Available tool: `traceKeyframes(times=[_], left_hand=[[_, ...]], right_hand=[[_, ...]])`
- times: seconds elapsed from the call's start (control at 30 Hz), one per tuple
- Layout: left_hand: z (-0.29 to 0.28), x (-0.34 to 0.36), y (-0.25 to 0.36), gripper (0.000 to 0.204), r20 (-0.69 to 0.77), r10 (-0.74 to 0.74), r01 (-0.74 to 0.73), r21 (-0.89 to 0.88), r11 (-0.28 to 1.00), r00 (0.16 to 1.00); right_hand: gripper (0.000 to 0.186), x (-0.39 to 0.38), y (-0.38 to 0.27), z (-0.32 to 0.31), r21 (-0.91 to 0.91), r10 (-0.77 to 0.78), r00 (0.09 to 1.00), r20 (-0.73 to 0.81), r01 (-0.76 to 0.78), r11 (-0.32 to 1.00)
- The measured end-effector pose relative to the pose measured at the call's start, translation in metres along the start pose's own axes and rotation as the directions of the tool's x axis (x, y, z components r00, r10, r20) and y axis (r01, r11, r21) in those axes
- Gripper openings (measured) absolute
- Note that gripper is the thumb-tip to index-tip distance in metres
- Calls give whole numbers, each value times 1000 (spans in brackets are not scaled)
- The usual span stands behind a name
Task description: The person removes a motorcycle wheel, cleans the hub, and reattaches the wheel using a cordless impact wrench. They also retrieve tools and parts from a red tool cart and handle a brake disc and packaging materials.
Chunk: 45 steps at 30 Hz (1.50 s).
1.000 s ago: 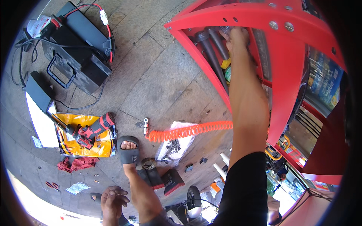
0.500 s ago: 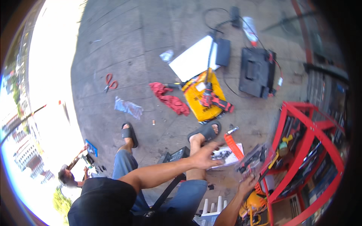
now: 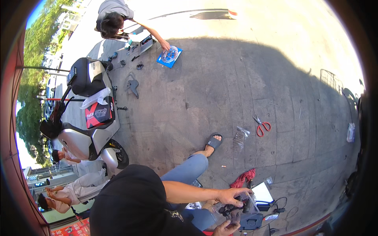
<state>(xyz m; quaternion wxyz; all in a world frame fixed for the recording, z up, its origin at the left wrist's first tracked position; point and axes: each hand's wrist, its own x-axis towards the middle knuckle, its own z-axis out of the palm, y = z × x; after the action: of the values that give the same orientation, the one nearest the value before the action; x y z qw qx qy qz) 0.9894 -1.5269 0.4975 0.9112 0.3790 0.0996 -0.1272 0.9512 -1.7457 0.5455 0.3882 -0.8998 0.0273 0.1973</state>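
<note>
Packaging, clear plastic around dark parts, lay between the fingers: left hand grasped its upper edge, right hand its lower.

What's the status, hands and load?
Left hand, right hand: both gripping clear plastic package. Dark items inside. Red cloth beyond, apparently not obstructing.

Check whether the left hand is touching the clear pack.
Touching. The head view shows the left hand at the upper edge of the clear pack, its thumb laid over the plastic with no gap.
</note>
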Motion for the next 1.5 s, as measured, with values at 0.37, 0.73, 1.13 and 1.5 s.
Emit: traceKeyframes(times=[0.37, 0.73, 1.13, 1.5], left_hand=[[-201, -172, 213, 62, -754, 285, -598, -173, 783, 592], [-337, -283, 255, 34, -988, 52, -935, -122, 334, 147], [-488, -337, 338, 34, -981, -117, -985, 161, -58, -154], [-587, -438, 351, 39, -958, -187, -937, 260, -235, -219]], right_hand=[[29, 101, -257, 148, 109, -342, 738, 581, 346, 932], [26, 210, -447, 330, -334, 151, 307, 940, 726, 601], [31, 298, -600, 473, -69, 615, -23, 788, 990, 125], [33, 102, -706, 721, 264, 729, -274, 627, 956, 132]])
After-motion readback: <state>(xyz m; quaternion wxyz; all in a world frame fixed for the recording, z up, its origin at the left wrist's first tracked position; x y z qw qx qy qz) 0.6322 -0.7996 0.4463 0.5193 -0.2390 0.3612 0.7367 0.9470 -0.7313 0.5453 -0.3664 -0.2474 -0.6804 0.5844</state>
